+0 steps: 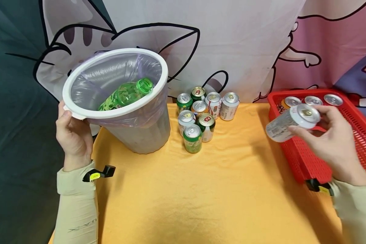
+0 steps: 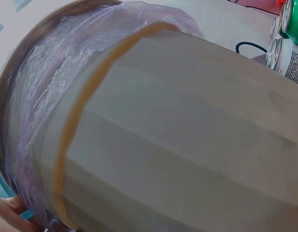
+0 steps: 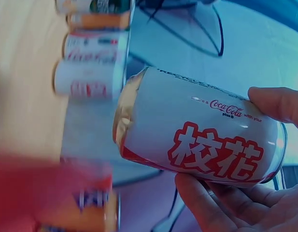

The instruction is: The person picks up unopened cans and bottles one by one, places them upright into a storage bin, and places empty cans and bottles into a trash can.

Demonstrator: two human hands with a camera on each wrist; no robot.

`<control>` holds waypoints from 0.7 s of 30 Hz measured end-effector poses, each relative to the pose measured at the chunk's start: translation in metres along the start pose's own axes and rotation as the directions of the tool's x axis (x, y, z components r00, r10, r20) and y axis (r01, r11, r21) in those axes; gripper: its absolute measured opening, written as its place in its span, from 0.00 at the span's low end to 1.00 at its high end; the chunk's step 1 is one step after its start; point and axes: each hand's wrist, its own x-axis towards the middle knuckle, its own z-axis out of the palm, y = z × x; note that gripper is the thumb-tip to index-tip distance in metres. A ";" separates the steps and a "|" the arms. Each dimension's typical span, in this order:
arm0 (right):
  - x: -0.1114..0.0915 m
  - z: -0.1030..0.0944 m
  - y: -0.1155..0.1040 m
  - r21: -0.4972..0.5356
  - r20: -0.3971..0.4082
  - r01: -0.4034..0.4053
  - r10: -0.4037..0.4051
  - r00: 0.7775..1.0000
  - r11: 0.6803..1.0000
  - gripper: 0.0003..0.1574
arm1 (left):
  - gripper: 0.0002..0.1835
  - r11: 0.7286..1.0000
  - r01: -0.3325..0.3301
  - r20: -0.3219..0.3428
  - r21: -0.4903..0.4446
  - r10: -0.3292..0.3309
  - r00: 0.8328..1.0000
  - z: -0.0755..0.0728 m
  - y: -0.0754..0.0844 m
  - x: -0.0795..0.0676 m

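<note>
My left hand grips the white rim of a grey trash bin, which tilts toward me. A thin plastic bag lines the bin and folds over its outside. Inside lies a green plastic bottle, uncapped, its neck toward the right. In my right hand is a white and silver soda can, pinched between thumb and fingers over the left side of the red basket. The right wrist view shows Coca-Cola lettering and red-outlined characters on this can, its far end dented.
Several upright soda cans cluster at the back middle of the yellow-covered table, right of the bin. More cans stand along the basket's back. A cartoon-printed cloth hangs behind the table, and a dark green cloth at left.
</note>
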 end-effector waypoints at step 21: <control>0.057 -0.067 0.072 -0.408 -0.009 -0.203 0.219 0.976 0.890 0.35 | 0.29 1.000 -0.002 -0.005 0.008 0.002 1.000 -0.003 0.001 -0.001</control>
